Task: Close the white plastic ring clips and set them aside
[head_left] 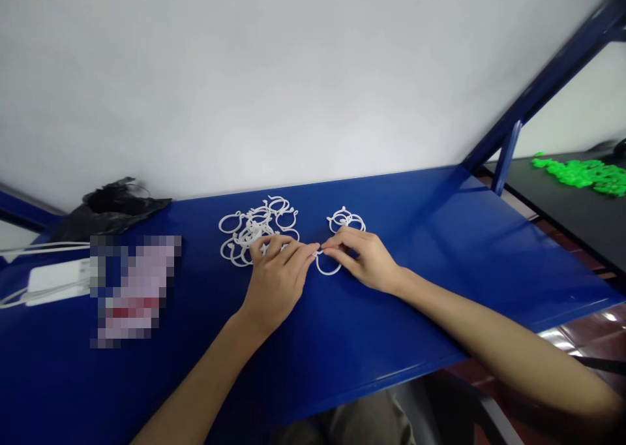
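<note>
A single white plastic ring point(327, 270) lies on the blue table point(440, 249) between my hands. My left hand point(276, 282) pinches its left end with closed fingers. My right hand point(364, 259) pinches its right end, fingers pressed together. Behind my left hand lies a loose heap of several white rings point(257, 231). A smaller cluster of white rings point(345, 220) sits just beyond my right hand.
A black crumpled bag point(115, 203) rests at the back left by the white wall. A white charger with cables point(53, 282) and a blurred-out packet point(134, 288) lie at the left. Green plastic pieces point(584, 173) cover a dark table to the right, past a blue frame post point(506, 154).
</note>
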Demonstrator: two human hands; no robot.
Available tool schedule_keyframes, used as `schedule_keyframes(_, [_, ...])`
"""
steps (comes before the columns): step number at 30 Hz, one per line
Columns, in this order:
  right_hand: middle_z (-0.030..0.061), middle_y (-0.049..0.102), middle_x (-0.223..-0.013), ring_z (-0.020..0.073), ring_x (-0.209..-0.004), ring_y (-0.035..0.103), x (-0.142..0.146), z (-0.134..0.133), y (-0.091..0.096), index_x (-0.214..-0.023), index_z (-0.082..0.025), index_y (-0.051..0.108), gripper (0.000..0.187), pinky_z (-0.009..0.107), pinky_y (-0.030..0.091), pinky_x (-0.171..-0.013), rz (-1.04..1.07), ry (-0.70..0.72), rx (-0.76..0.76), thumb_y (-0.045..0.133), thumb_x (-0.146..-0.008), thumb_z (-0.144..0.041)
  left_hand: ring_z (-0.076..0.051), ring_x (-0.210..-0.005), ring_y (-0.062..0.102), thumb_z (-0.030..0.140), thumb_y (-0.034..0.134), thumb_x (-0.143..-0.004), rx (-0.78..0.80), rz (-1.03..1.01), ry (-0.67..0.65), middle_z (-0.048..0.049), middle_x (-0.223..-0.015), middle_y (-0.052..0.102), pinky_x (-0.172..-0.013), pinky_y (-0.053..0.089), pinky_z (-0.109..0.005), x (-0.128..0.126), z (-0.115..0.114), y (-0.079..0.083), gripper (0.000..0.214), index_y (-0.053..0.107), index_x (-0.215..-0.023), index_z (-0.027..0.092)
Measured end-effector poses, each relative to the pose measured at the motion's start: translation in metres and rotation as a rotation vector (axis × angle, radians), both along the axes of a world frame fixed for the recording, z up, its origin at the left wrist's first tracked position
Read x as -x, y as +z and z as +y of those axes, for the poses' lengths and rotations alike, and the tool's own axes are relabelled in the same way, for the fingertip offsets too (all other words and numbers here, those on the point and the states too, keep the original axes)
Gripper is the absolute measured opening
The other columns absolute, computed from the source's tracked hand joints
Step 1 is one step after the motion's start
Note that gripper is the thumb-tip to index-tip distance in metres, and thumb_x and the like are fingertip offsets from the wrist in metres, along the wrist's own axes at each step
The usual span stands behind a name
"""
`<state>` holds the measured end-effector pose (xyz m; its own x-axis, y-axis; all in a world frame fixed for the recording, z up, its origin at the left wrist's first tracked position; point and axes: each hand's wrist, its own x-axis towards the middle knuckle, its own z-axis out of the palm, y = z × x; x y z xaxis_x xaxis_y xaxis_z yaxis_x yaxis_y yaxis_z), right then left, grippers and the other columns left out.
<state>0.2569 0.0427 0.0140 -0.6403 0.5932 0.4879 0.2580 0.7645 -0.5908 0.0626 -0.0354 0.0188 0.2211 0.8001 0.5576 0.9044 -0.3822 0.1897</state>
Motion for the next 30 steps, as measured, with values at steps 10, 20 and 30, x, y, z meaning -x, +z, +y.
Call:
schedule_keyframes(10, [0.0040,0.068,-0.087,0.0152,-0.079,0.061,0.002,-0.007,0.011,-0.094,-0.018,0.064,0.013,0.030,0.052,-0.074,0.016,0.177,-0.024,0.053,-0.099,-0.022,-0.020,-0.085,0.063,0.011,0.053,-0.094,-0.128,-0.054,0.046,0.0001,-0.084,0.076,-0.090,0.036,-0.042,-0.008,-0.006,-0.004,0.020,0.067,-0.101,0.023])
schedule_keyframes(20, [0.0060,0.069,-0.093,0.0173,-0.086,0.061,-0.002,0.006,0.004,-0.100,-0.019,0.066,0.015,0.033,0.051,-0.080,0.035,-0.039,-0.134,0.052,-0.099,-0.025,-0.028,-0.100,0.058,0.021,0.055,-0.090,0.034,-0.008,0.158,-0.0065,-0.101,0.071,-0.091,0.039,-0.046,0.003,0.002,-0.002,0.020,0.064,-0.108,0.022])
schedule_keyframes(30, [0.0067,0.070,-0.095,0.0235,-0.089,0.056,-0.011,0.046,-0.014,-0.107,-0.021,0.070,0.020,0.043,0.046,-0.087,-0.075,-0.425,-0.078,0.056,-0.095,-0.028,-0.031,-0.113,0.051,0.017,0.054,-0.081,0.220,0.068,0.144,-0.0076,-0.115,0.065,-0.098,0.037,-0.052,0.014,0.001,-0.001,0.031,0.065,-0.110,0.023])
